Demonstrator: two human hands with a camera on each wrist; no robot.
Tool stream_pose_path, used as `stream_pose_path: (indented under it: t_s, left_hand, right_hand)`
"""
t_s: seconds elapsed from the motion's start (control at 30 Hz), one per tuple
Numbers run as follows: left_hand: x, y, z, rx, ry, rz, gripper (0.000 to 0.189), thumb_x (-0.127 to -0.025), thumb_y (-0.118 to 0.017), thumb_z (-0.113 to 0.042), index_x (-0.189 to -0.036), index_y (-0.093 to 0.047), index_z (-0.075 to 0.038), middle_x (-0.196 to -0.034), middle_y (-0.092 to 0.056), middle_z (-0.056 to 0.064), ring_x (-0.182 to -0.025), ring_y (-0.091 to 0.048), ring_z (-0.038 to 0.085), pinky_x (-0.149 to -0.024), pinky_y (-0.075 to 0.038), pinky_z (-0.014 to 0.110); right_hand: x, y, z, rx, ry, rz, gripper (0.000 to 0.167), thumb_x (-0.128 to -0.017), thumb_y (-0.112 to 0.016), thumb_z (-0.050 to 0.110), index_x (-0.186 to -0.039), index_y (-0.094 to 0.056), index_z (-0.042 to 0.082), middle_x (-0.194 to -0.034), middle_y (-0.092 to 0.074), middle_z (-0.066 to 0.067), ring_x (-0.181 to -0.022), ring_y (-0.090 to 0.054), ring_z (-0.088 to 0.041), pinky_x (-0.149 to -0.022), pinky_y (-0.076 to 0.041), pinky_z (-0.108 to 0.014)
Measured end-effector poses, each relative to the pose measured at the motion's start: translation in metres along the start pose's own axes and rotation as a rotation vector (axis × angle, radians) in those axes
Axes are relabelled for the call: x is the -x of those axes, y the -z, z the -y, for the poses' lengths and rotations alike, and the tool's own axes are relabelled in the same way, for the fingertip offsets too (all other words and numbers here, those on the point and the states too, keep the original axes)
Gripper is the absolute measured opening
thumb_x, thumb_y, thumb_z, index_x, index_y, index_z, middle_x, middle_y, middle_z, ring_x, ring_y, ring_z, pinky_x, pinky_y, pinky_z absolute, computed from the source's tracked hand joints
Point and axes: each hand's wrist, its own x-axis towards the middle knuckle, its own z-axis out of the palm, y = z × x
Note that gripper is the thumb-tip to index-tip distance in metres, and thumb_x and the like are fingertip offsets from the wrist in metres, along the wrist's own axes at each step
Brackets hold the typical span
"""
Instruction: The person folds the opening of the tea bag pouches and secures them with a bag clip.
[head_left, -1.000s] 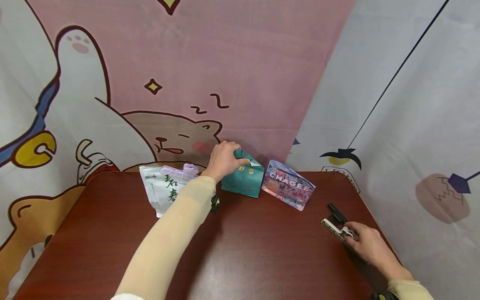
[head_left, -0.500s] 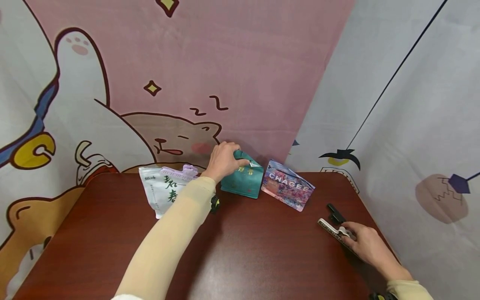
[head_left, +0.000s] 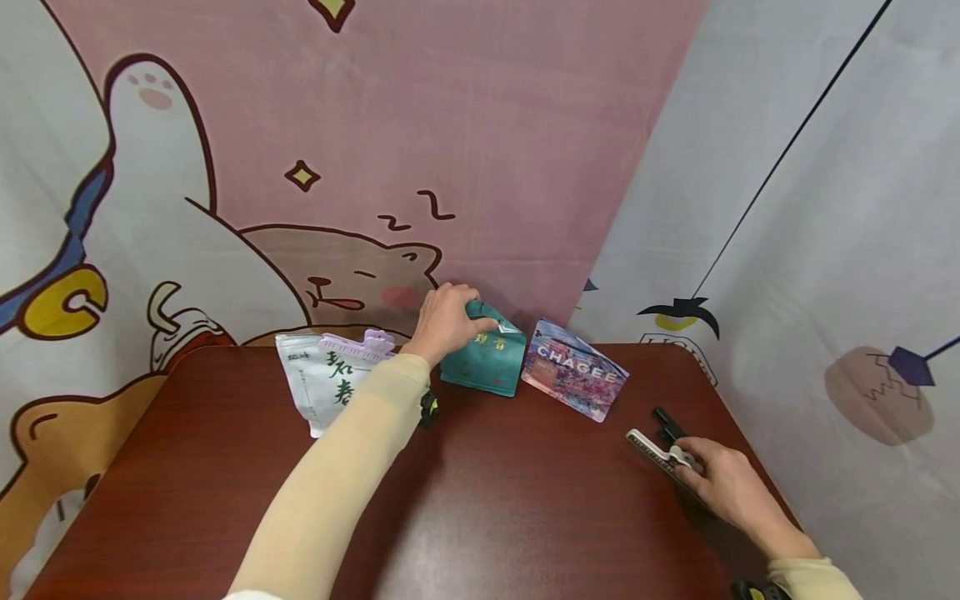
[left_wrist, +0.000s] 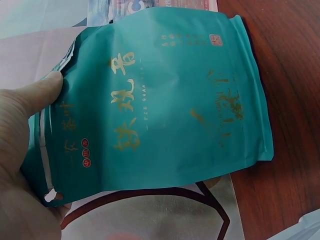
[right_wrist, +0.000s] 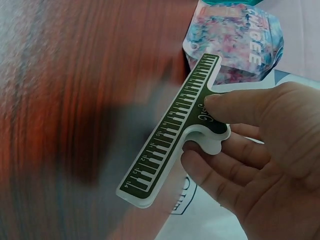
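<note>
At the table's far edge, my left hand (head_left: pixel 447 321) pinches the top of a green tea bag (head_left: pixel 483 358) with gold lettering. In the left wrist view, the thumb presses on the front of the bag (left_wrist: pixel 165 105) near its torn top edge; the other fingers are mostly hidden behind it. Over on the right, my right hand (head_left: pixel 727 479) holds a long clip (head_left: pixel 651 447). The right wrist view shows piano keys and a number scale printed on this clip (right_wrist: pixel 172 130), its handle pinched between thumb and fingers, above the table.
A white tea bag (head_left: pixel 318 383) with a purple clip (head_left: pixel 363 343) across its top stands left of the green one. A colourful CHAGEE bag (head_left: pixel 576 369) leans to its right. A black clip (head_left: pixel 667 423) lies beyond my right hand. A printed cloth hangs behind the table (head_left: pixel 525 500).
My right hand has moved slightly left with the piano-key clip. The left hand keeps its hold on the green tea bag, without visible movement.
</note>
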Motion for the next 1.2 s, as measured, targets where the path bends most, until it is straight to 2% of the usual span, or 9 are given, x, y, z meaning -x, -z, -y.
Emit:
stream_pose_path:
  t_s: [0.2, 0.47, 0.7, 0.9, 1.03, 1.2]
  left_hand:
    - [0.000, 0.000, 0.000, -0.006, -0.004, -0.005, 0.045, -0.088, -0.082, -0.043, -0.116, -0.075, -0.009, -0.118, -0.072, 0.006, -0.112, -0.060, 0.029, -0.103, -0.042, 0.049]
    - [0.001, 0.000, 0.000, -0.005, 0.004, -0.005, 0.045, -0.088, -0.082, -0.043, -0.117, -0.075, -0.009, -0.119, -0.072, 0.007, -0.112, -0.059, 0.029, -0.103, -0.043, 0.048]
    - [0.001, 0.000, 0.000, 0.009, 0.007, -0.008, 0.043, -0.088, -0.083, -0.042, -0.114, -0.075, -0.009, -0.117, -0.072, 0.006, -0.111, -0.059, 0.029, -0.102, -0.042, 0.049]
    - [0.002, 0.000, 0.000, 0.010, -0.001, -0.015, 0.040, -0.087, -0.083, -0.042, -0.109, -0.076, -0.009, -0.112, -0.073, 0.006, -0.107, -0.059, 0.029, -0.100, -0.043, 0.049]
    - [0.002, -0.001, 0.000, 0.010, -0.005, -0.015, 0.038, -0.087, -0.083, -0.042, -0.105, -0.075, -0.010, -0.109, -0.072, 0.005, -0.103, -0.059, 0.028, -0.099, -0.043, 0.048]
    - [0.002, 0.000, 0.000, 0.010, 0.001, -0.011, 0.041, -0.088, -0.083, -0.042, -0.111, -0.076, -0.009, -0.114, -0.072, 0.006, -0.107, -0.059, 0.029, -0.102, -0.043, 0.049]
  right_hand:
    - [-0.003, 0.001, 0.006, -0.024, 0.057, -0.066, 0.029, -0.077, -0.086, 0.001, -0.103, -0.073, 0.004, -0.086, -0.069, -0.001, -0.067, -0.055, -0.009, -0.056, -0.045, -0.030]
    - [-0.008, 0.004, 0.015, -0.017, 0.047, -0.050, 0.032, -0.078, -0.086, 0.002, -0.107, -0.073, -0.004, -0.087, -0.070, -0.005, -0.067, -0.055, -0.010, -0.056, -0.046, -0.030]
    - [-0.010, 0.008, 0.025, -0.011, 0.058, -0.084, 0.029, -0.077, -0.087, 0.001, -0.104, -0.074, 0.003, -0.083, -0.065, 0.001, -0.067, -0.052, -0.008, -0.056, -0.044, -0.028]
    - [-0.012, 0.010, 0.033, -0.023, 0.025, -0.068, 0.030, -0.079, -0.086, 0.002, -0.106, -0.074, 0.002, -0.091, -0.070, -0.006, -0.072, -0.057, -0.016, -0.060, -0.049, -0.034]
    - [-0.014, 0.011, 0.037, -0.030, 0.039, -0.097, 0.031, -0.079, -0.086, 0.001, -0.107, -0.074, 0.002, -0.094, -0.072, -0.008, -0.073, -0.061, -0.018, -0.060, -0.051, -0.035]
    - [-0.019, 0.010, 0.043, -0.048, 0.072, -0.136, 0.030, -0.078, -0.086, 0.000, -0.106, -0.075, 0.005, -0.093, -0.072, -0.005, -0.072, -0.060, -0.014, -0.060, -0.050, -0.031]
